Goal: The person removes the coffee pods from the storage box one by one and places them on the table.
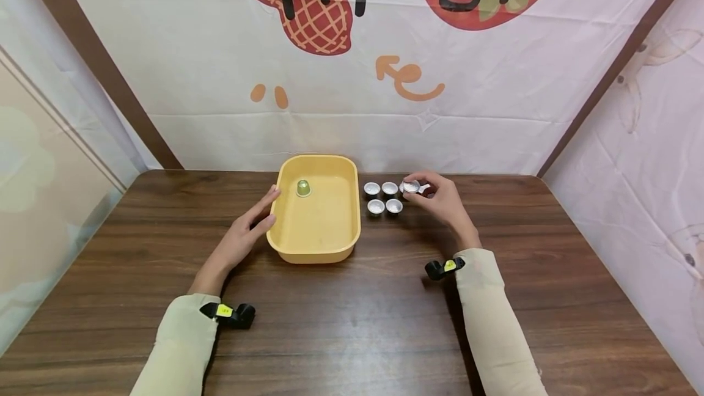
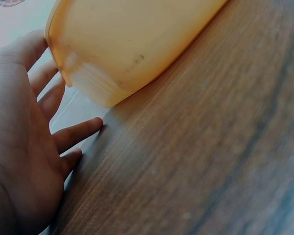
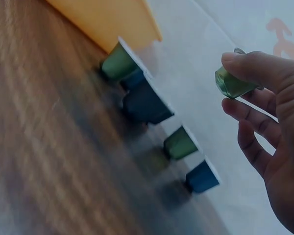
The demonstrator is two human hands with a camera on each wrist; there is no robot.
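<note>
My right hand (image 1: 440, 197) pinches a green coffee capsule (image 3: 230, 84) between thumb and fingers, above the tabletop, its silvery lid facing up in the head view. Left of that hand stand several capsules in two short rows, lids up. Among them the right wrist view shows a green capsule (image 3: 182, 143) and a dark blue capsule (image 3: 203, 177). A yellow tub (image 1: 316, 256) stands left of them, with one green capsule (image 1: 304, 188) lid down on its floor. Against the tub's left wall rests my left hand (image 1: 242, 234), fingers extended, fingertips at the rim.
The brown wooden table (image 1: 352, 335) runs back to a printed white cloth (image 1: 352, 133) hanging behind it. The tub and the capsule rows are near the table's back edge. Each wrist wears a small black camera.
</note>
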